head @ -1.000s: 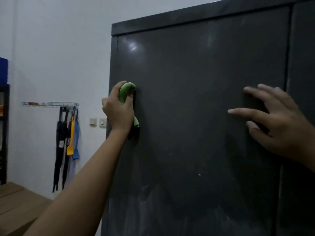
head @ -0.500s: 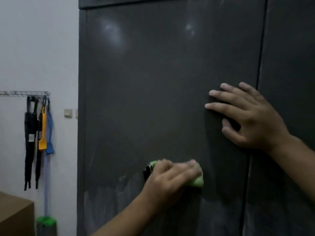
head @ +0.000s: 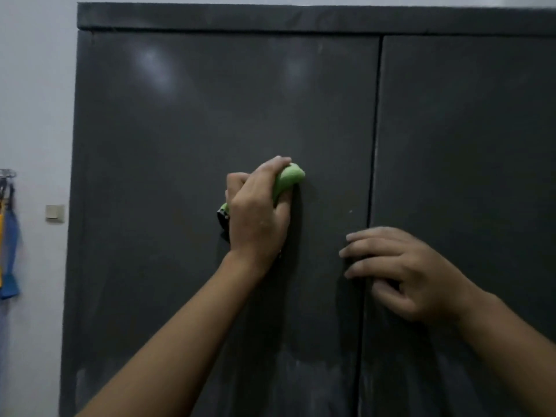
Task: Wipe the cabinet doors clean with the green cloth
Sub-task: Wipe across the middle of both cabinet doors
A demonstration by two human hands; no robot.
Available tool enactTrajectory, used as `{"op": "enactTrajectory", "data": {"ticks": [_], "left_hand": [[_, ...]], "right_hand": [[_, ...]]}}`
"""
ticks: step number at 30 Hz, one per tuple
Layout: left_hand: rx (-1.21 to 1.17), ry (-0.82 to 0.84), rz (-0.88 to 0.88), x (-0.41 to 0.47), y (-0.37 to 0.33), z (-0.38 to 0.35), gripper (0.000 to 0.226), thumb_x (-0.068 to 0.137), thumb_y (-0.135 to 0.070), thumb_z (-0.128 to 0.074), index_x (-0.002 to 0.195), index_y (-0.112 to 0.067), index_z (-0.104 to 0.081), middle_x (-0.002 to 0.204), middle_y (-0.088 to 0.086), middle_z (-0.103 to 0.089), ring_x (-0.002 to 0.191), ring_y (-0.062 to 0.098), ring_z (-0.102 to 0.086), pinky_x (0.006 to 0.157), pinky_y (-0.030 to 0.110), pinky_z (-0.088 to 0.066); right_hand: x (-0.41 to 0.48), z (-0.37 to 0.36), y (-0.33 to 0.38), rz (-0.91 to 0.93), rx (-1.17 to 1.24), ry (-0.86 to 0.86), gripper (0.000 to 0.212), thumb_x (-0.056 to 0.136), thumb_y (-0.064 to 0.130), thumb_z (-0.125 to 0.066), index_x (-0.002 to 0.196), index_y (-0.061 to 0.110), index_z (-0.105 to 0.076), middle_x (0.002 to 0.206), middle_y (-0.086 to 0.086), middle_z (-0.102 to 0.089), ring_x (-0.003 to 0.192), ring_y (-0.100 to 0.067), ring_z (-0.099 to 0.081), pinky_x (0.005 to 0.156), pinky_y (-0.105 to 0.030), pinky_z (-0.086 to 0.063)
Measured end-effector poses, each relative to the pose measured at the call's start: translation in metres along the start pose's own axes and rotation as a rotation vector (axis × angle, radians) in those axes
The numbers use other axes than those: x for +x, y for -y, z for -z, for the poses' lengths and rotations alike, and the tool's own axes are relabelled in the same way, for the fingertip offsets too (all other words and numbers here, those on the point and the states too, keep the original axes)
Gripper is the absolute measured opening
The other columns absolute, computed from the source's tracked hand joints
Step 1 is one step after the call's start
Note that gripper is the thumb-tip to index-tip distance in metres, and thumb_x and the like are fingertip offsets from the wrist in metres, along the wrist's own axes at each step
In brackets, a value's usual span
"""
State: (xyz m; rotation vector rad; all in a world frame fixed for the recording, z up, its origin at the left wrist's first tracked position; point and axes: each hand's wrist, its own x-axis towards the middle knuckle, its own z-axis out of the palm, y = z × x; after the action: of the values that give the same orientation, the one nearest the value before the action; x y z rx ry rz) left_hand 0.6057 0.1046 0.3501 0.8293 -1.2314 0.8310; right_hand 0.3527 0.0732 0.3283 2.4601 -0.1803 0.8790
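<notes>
**Inspector:** Hands are to be reported first.

**Recorder:** The left hand (head: pixel 258 212) is raised against the left cabinet door (head: pixel 180 139). Its fingers are curled over the green cloth (head: pixel 289 178), which is bunched and pressed flat to the panel at about mid-height, right of the door's centre. The right hand (head: pixel 403 272) holds nothing. Its fingers are spread and loosely bent, and the fingertips are laid on the left door just beside the centre seam.

**Inspector:** Condition of the doors?

**Recorder:** Both doors are dark grey and are seen closed. Pale, dusty smears (head: pixel 304 377) are noted along the lower part of the left door and across the foot of the right cabinet door (head: pixel 469 145) (the upper panels read darker, with two soft glare patches).

**Inspector:** Beyond the cabinet?

**Recorder:** A white wall (head: pixel 33 85) is recorded at left, with a wall switch (head: pixel 55 212) just beside the cabinet. Further left, a blue hanging item (head: pixel 10 260) is cut off by the frame edge, and its kind cannot be told.
</notes>
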Motion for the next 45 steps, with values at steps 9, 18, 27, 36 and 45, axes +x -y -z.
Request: {"op": "enactTrajectory", "data": {"ticks": [9,18,27,36,45], "left_hand": [[0.02,0.264,-0.237,-0.054,-0.081,-0.065,0.049,0.09,-0.018,-0.068,0.137,-0.017,-0.057,0.14,0.002,-0.056,0.101,0.019,-0.04,0.081,0.037,-0.041],[0.018,0.522,-0.622,-0.09,-0.076,-0.057,0.048,0.09,-0.026,-0.06,0.138,-0.023,-0.055,0.142,0.0,-0.055,0.103,0.018,-0.044,0.078,0.041,-0.051],[-0.012,0.172,-0.189,-0.032,-0.127,-0.111,0.049,0.087,-0.012,-0.07,0.134,-0.019,-0.061,0.136,-0.001,-0.061,0.096,0.019,-0.04,0.078,0.04,-0.041],[0.001,0.419,-0.584,-0.147,-0.178,-0.145,0.045,0.09,-0.022,-0.05,0.134,-0.017,-0.061,0.139,0.004,-0.058,0.103,0.023,-0.049,0.073,0.037,-0.048],[-0.16,0.279,-0.245,-0.07,-0.231,-0.202,0.032,0.091,-0.016,-0.054,0.122,-0.015,-0.063,0.13,0.004,-0.062,0.092,0.026,-0.047,0.081,0.049,-0.047]], "right_hand": [[-0.019,0.051,-0.033,-0.494,-0.092,-0.523,0.04,0.082,-0.002,-0.054,0.11,0.02,-0.073,0.123,0.001,-0.061,0.121,-0.006,-0.049,0.106,-0.014,-0.034],[-0.053,0.058,-0.035,-0.452,-0.153,-0.371,0.045,0.081,-0.005,-0.055,0.116,0.019,-0.072,0.133,0.003,-0.059,0.123,-0.014,-0.053,0.107,-0.014,-0.035],[-0.122,0.083,-0.053,-0.701,-0.08,-0.44,0.049,0.078,0.005,-0.051,0.119,0.025,-0.068,0.134,0.011,-0.057,0.128,-0.005,-0.046,0.108,-0.007,-0.027],[-0.2,0.101,-0.084,-1.209,-0.122,-0.545,0.056,0.096,0.014,-0.059,0.148,0.027,-0.044,0.163,0.0,-0.023,0.149,-0.023,-0.019,0.112,-0.025,-0.012],[-0.258,0.13,-0.118,-1.481,0.196,-0.68,0.065,0.091,0.058,-0.046,0.151,0.035,-0.037,0.152,0.001,-0.046,0.136,-0.02,-0.047,0.116,-0.047,-0.036]]}}
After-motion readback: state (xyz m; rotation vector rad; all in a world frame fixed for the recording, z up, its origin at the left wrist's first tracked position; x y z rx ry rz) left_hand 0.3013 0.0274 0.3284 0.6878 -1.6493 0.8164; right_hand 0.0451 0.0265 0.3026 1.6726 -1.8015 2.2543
